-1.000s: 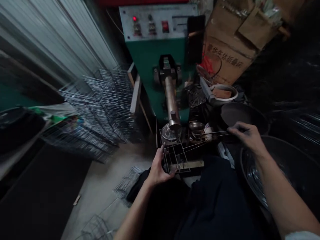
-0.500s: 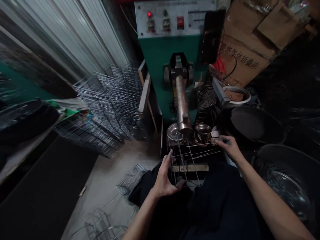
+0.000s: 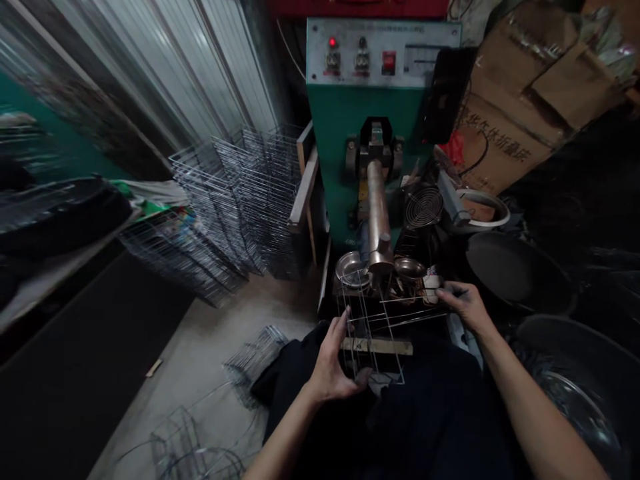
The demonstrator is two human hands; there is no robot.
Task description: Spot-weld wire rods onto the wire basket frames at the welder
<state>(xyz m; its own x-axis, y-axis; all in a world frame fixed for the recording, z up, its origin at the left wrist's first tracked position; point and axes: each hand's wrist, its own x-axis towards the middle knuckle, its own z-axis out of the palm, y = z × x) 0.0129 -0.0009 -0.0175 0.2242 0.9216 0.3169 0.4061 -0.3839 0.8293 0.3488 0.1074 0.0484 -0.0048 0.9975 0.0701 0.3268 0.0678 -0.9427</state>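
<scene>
My left hand is closed around the left side of a wire rack, with the thumb at its near edge and the fingers along its side. My right hand pinches the right end of a thin metal wire that reaches left across the rack. The far part of the rack lies beneath the round metal arm of a green machine. Whether the wire touches the rack is too dim to tell. Behind it sit two shiny metal dishes, a left dish and a right dish.
Stacked wire baskets stand left of the machine, beside a wooden board. More bent wire pieces lie on the floor. At right are a dark round pan, a large tub and a cardboard box.
The camera view has shifted, so the machine appears lower and further right. Both hands keep their hold on the rack and the wire, with little visible movement.
</scene>
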